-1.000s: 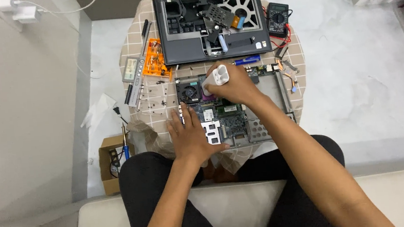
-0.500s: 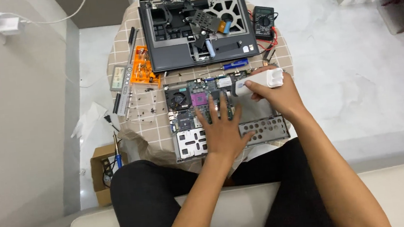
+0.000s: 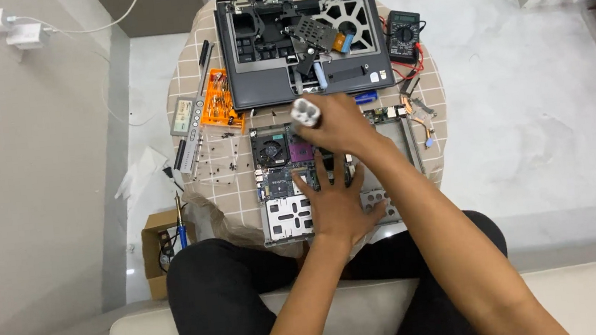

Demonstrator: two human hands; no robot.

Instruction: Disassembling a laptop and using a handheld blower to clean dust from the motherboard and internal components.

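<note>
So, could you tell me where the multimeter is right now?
In the head view, the black multimeter lies at the table's far right edge, just right of the opened laptop base, with red leads beside it, beyond the right hand.

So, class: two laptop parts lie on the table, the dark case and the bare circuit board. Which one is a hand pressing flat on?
The circuit board, nearest the person: the left hand lies flat on it. The dark case lies farther back, untouched.

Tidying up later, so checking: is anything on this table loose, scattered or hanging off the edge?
Yes. Small dark screws lie loose on the checked tablecloth, left of the motherboard. The metal laptop frame under the left hand overhangs the table's near edge.
</note>
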